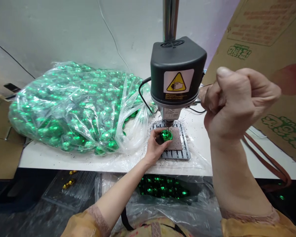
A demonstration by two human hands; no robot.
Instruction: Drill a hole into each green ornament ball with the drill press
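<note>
Speckly white table (pixel 71 163), pale wall (pixel 71 33) behind, my left hand (pixel 155 147) pinching a ball (pixel 167 135), right hand (pixel 235 100) fisted round the drill lever (pixel 197 102).

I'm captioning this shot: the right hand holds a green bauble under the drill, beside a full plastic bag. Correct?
Not quite: the head view shows the left hand holding the green bauble under the drill. The full plastic bag is beside the drill.

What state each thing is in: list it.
Green ball: held beneath drill bit
Drill bit: pointing down
Left hand: closed on green ball
Right hand: clenched
Large plastic bag: filled with green balls
Lower plastic bag: open, green balls inside
White table: speckled dark
</note>
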